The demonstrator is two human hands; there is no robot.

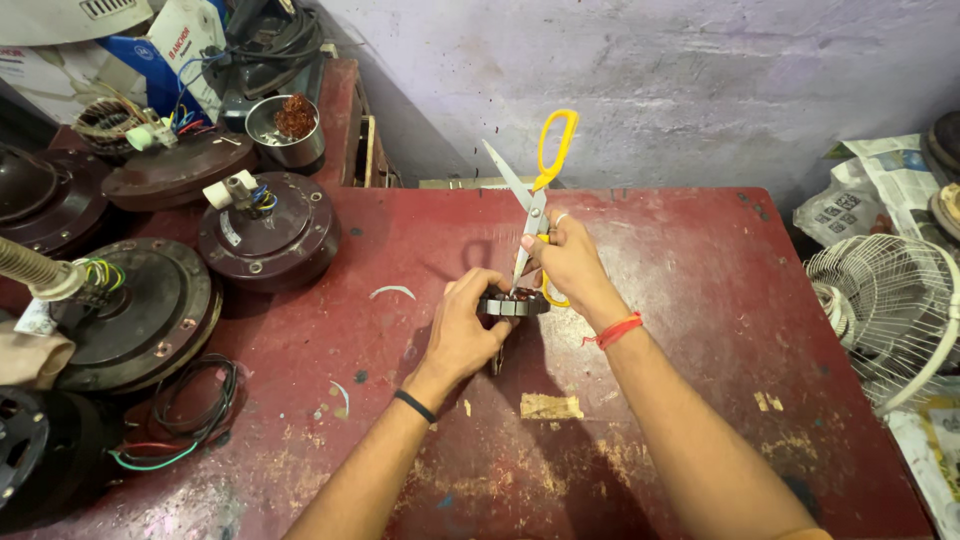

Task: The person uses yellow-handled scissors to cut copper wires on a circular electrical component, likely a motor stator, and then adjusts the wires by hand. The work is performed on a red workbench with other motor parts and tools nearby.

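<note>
White-and-blue boxes (165, 45) at desk's (700, 300) far left corner. Left hand (465, 335) grips dark ring stator (512, 305), mid-desk. Right hand (570, 262) grips yellow-handled scissors (535, 195), tips in it.

Along the left edge of the worn red table (700, 300) lie several dark brown ceiling-fan motor housings (268, 232), some trailing coloured wires. A small steel bowl (285, 130) sits near the far left corner. Beyond the right edge stand a white fan guard (890, 320) and crumpled newspapers (880, 185).

Small repair workshop, worn red table (700, 300), opened ceiling-fan motors (268, 235) with loose wires at left, fan guard (885, 320) at right, stained wall (700, 80)
</note>
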